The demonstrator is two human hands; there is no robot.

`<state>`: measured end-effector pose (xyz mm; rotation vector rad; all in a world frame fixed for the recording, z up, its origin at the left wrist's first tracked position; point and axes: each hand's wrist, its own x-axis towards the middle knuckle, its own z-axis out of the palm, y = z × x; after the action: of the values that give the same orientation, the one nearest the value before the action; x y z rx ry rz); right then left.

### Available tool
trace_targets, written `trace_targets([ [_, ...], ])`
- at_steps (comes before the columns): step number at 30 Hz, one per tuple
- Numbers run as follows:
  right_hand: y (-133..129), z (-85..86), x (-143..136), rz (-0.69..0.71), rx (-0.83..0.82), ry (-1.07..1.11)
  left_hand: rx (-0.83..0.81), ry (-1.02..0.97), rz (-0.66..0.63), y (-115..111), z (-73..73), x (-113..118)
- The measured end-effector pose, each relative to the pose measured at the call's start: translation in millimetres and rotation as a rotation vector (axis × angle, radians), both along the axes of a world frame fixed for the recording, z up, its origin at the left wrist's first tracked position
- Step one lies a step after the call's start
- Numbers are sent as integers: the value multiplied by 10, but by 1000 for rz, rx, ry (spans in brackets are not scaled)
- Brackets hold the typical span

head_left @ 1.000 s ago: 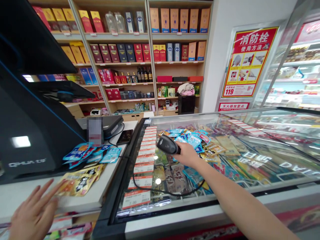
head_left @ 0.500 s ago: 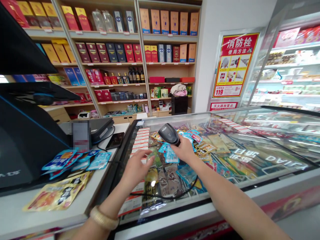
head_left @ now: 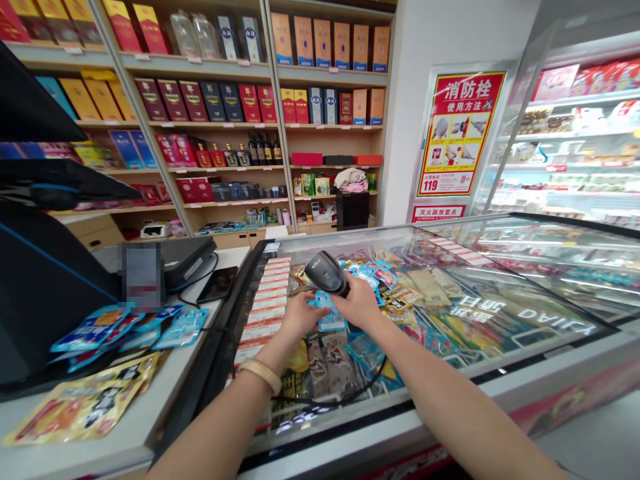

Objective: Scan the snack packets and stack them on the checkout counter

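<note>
My right hand (head_left: 359, 301) is wrapped round the handle of a black barcode scanner (head_left: 325, 270), its head tilted up and to the left. Just left of it, my left hand (head_left: 303, 315) reaches to a small blue snack packet (head_left: 333, 321), thumb and fingers apart at the packet's edge. Whether they touch it is hard to make out. More blue and gold snack packets (head_left: 400, 298) lie in a loose pile on the freezer's glass top (head_left: 280, 267), behind and right of the scanner. The scanner's black cable (head_left: 345, 402) loops across the glass.
On the counter (head_left: 165, 380) at left lie blue packets (head_left: 100, 328) and gold packets (head_left: 90, 403), beside a black checkout terminal (head_left: 40, 287). A phone (head_left: 218, 284) rests near the freezer edge. Shelves of boxed bottles (head_left: 215, 103) stand behind.
My left hand has moved right and forward, to the blue packet beside the scanner. My right hand still holds the scanner. The whole view has shifted slightly.
</note>
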<state>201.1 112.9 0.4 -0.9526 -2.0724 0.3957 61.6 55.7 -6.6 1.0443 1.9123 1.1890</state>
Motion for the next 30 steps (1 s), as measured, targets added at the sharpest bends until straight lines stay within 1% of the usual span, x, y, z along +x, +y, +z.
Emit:
trace_targets([
  [2, -5, 11, 5, -2, 2, -4, 1, -90, -49, -110, 48, -134],
  [4, -16, 22, 8, 4, 2, -10, 56, -253, -54, -220, 94, -317],
  [5, -24, 27, 8, 12, 0, -15, 111, -347, -23, -266, 112, -414],
  [7, -44, 31, 4, 36, 0, -29, 244, -503, 94, -331, 132, -591],
  [9, -68, 29, -4, 72, 2, -50, 357, -563, 219, -364, 129, -715],
  [10, -80, 26, -8, 95, 6, -67, 397, -573, 261, -372, 121, -753],
  [13, -109, 12, -23, 158, 25, -145, 457, -575, 315, -375, 95, -788],
  [20, -137, 2, -56, 221, 15, -349, 460, -584, 282, -355, 106, -709],
  [25, -138, 13, -70, 192, 0, -375, 440, -584, 277, -354, 113, -700],
  [30, -143, 21, -71, 163, 1, -380, 455, -573, 283, -352, 110, -714],
])
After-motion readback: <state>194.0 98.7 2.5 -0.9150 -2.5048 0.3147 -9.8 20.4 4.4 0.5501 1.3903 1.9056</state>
